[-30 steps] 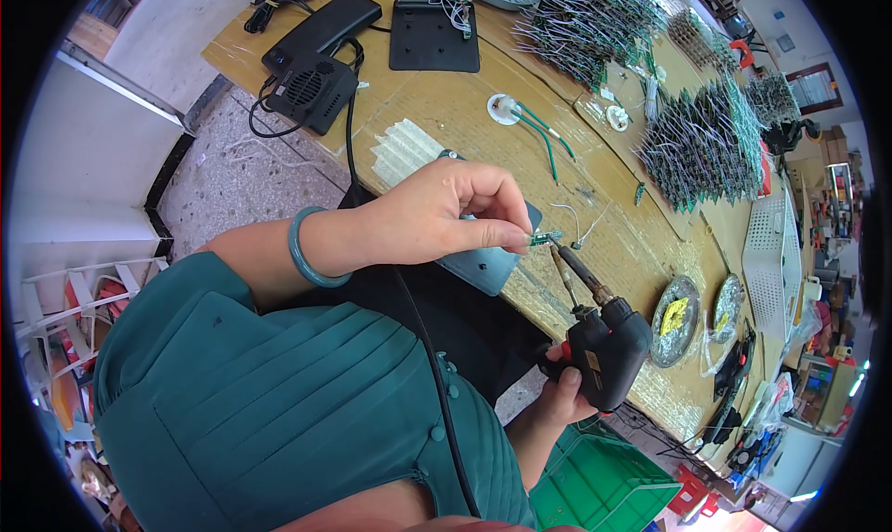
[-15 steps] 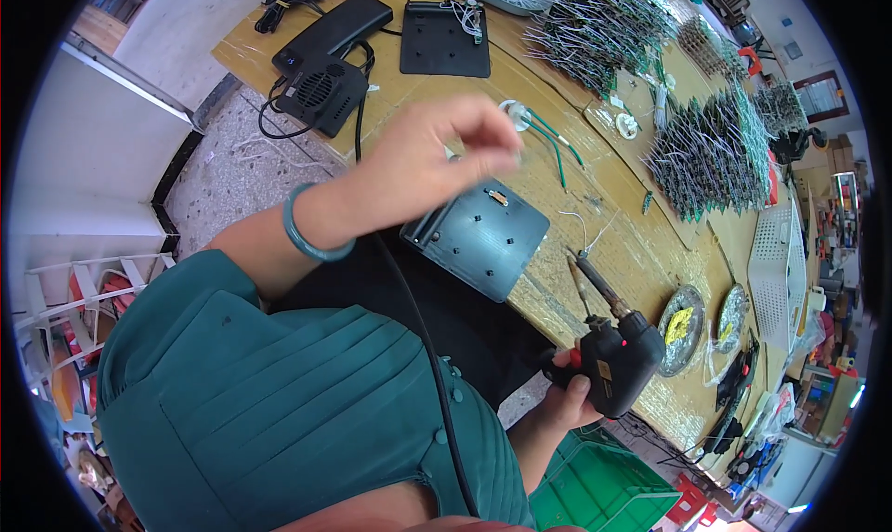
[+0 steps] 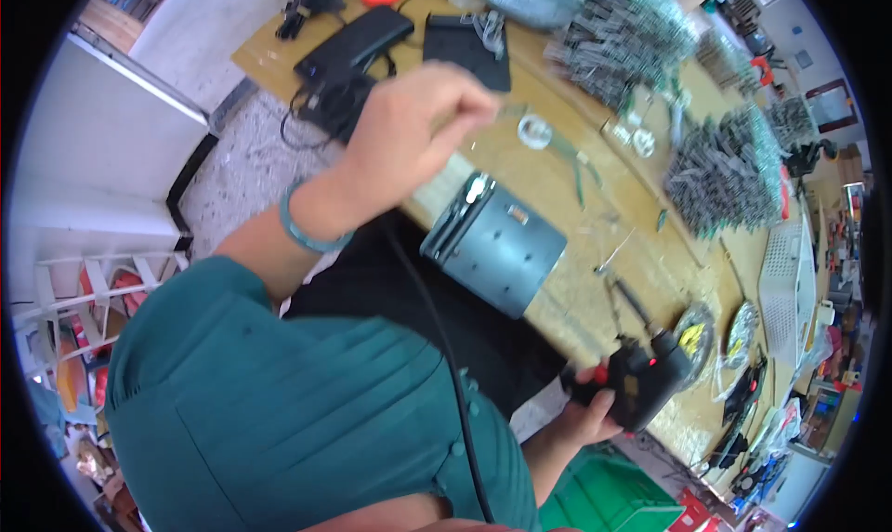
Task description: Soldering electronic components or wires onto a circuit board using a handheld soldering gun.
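My left hand (image 3: pixel 413 137), a bangle on its wrist, is raised over the near left of the table. Its thumb and fingertips come together; motion blur hides whatever is between them. Below it, a flat black plastic housing (image 3: pixel 506 262) with small posts and a small connector lies by the table edge. My right hand (image 3: pixel 590 419) grips a black soldering gun (image 3: pixel 641 388) with a red trigger and a small red light. Its long tip points up and left over the table, near a thin pale wire (image 3: pixel 613 250).
Green wires (image 3: pixel 578 170) lie beside a white round piece (image 3: pixel 534 131). Farther back stand bundles of wired circuit boards (image 3: pixel 725 179), another black housing (image 3: pixel 469 49) and a black device (image 3: pixel 358 44). Metal dishes (image 3: pixel 741 332) hold yellow bits. A green crate (image 3: pixel 609 495) sits below. A black cable crosses my front.
The view has shifted, so the table things appear lower and farther right. My left hand has moved left relative to the housing, its fingertips drawn closer together. My right hand still holds the soldering gun.
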Demonstrator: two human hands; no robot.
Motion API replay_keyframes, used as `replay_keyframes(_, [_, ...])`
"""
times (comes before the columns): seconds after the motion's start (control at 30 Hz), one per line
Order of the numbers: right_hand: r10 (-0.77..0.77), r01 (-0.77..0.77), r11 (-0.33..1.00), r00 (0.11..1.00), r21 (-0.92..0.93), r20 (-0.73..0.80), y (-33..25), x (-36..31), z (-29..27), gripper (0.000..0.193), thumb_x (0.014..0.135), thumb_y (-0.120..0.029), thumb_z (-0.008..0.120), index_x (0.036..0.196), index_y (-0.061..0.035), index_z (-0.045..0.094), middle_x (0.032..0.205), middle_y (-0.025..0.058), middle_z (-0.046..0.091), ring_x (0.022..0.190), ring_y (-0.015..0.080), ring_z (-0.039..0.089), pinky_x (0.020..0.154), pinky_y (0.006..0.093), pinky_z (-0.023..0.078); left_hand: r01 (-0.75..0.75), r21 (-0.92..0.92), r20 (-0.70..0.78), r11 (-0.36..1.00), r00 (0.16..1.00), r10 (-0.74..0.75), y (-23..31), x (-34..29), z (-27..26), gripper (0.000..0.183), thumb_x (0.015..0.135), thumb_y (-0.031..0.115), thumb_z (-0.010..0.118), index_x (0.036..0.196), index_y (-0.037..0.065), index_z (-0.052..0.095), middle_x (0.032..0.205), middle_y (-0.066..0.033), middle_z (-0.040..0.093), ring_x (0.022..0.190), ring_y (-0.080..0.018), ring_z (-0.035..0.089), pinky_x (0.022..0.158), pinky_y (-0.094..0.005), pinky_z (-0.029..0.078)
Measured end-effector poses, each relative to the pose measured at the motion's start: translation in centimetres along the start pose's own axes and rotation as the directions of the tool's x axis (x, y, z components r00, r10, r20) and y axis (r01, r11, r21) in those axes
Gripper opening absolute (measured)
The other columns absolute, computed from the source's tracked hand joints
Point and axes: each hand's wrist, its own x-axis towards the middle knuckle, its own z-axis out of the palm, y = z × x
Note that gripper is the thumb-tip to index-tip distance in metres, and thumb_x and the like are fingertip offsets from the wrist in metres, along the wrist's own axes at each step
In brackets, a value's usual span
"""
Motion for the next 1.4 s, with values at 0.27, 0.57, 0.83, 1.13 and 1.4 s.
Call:
replay_keyframes(0.27, [-0.009,0.008,0.999,1.000,0.045,0.023,0.0,0.5,0.8,0.055,0.080,-0.029,0.067,0.117,0.0071,0.047,0.090,0.0180,0.062,0.061,0.0184,0.058,0.053,0.0264,0.049,0.331,-0.346,0.200,0.878,0.940,-0.276,0.4,0.2,0.0,0.009,0.081,0.003,0.063,0.090,0.001,0.062,0.085,-0.0043,0.063,0.077,-0.0111,0.059,0.073,-0.0232,0.047])
replay_keyframes(0.57, [-0.033,0.024,0.998,0.986,0.063,0.161,-1.3,0.7,2.6,0.061,0.079,-0.027,0.069,0.122,0.0068,0.042,0.095,0.0218,0.062,0.063,0.0206,0.061,0.055,0.0285,0.051,0.681,-0.719,0.643,0.140,0.728,-0.237,4.2,-2.2,0.9,0.017,0.088,0.009,0.059,0.103,0.000,0.059,0.089,-0.0044,0.063,0.082,-0.0099,0.060,0.077,-0.0226,0.048])
replay_keyframes(0.83, [-0.122,0.121,0.993,0.977,0.013,0.176,-2.1,0.8,3.6,0.050,0.079,-0.025,0.067,0.108,0.0111,0.047,0.090,0.0210,0.058,0.063,0.0202,0.060,0.056,0.0285,0.051,0.647,-0.718,0.606,0.256,0.762,-0.226,5.0,-2.4,1.3,0.012,0.088,0.007,0.059,0.099,0.001,0.059,0.087,-0.0035,0.063,0.081,-0.0091,0.059,0.076,-0.0225,0.047])
replay_keyframes(1.13, [-0.088,0.083,0.996,0.974,0.031,0.207,-1.2,0.5,2.6,0.062,0.076,-0.018,0.069,0.120,0.0068,0.033,0.094,0.0229,0.057,0.064,0.0211,0.061,0.059,0.0295,0.054,0.515,-0.638,0.530,0.573,0.833,-0.159,5.6,-2.7,1.2,0.011,0.088,0.003,0.058,0.098,0.000,0.059,0.092,-0.0037,0.061,0.086,-0.0088,0.057,0.078,-0.0232,0.046])
replay_keyframes(1.4, [-0.097,0.092,0.995,0.974,0.032,0.205,-0.6,0.3,2.4,0.064,0.076,-0.018,0.069,0.122,0.0051,0.031,0.095,0.0240,0.057,0.064,0.0223,0.060,0.057,0.0300,0.053,0.433,-0.597,0.494,0.676,0.862,-0.116,6.0,-2.7,1.0,0.011,0.088,0.003,0.058,0.098,0.000,0.059,0.091,-0.0047,0.060,0.085,-0.0105,0.057,0.077,-0.0244,0.046])
